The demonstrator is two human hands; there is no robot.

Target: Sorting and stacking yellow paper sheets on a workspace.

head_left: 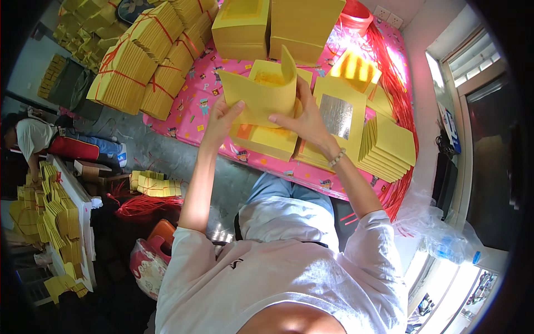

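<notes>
Between my two hands I hold some yellow paper sheets (pixel 258 99) over the table, their right side curling upward. My left hand (pixel 223 116) grips the left edge, thumb on the near face. My right hand (pixel 303 116), with a beaded bracelet at the wrist, pinches the right edge the same way. Just below lies a stack of yellow paper (pixel 270 143) with an orange patch partly showing. Beside my right hand is a yellow stack topped by a silver foil rectangle (pixel 335 117). Further right, folded yellow paper (pixel 386 149) lies in a fanned pile.
The pink patterned table cover (pixel 192 125) bears tall yellow paper stacks (pixel 242 36) at the back. Bundles tied with red string (pixel 125 69) stand back left. Red strips (pixel 396 125) hang along the right edge from a red basin (pixel 356 18). Another person (pixel 47 136) works at left.
</notes>
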